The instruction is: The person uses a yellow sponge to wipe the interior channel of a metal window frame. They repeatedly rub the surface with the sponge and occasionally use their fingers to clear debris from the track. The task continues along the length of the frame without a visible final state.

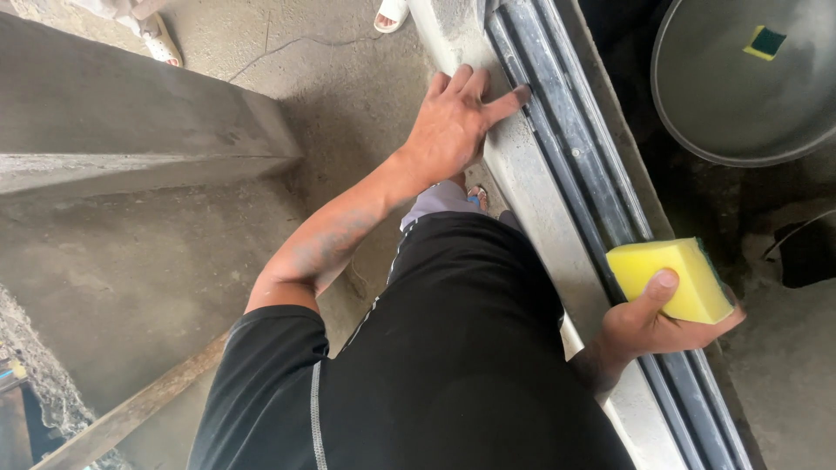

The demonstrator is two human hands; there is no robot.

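Left hand: the left hand (455, 122) lies flat, fingers spread, on the concrete ledge (531, 196) beside the dark track (583, 174).
Right hand: the right hand (649, 326) is clamped on a yellow sponge (670, 278) over the track's near stretch.
Hidden: the sponge's green backing barely shows; the metal basin (740, 113) is cut off at the frame's top-right corner.

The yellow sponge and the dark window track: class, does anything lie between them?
Nothing visible does. The right hand holds the yellow sponge right over the dark window track, whose grooves show bare. The left hand rests farther along, fingertips at the track's edge, apart from the sponge.
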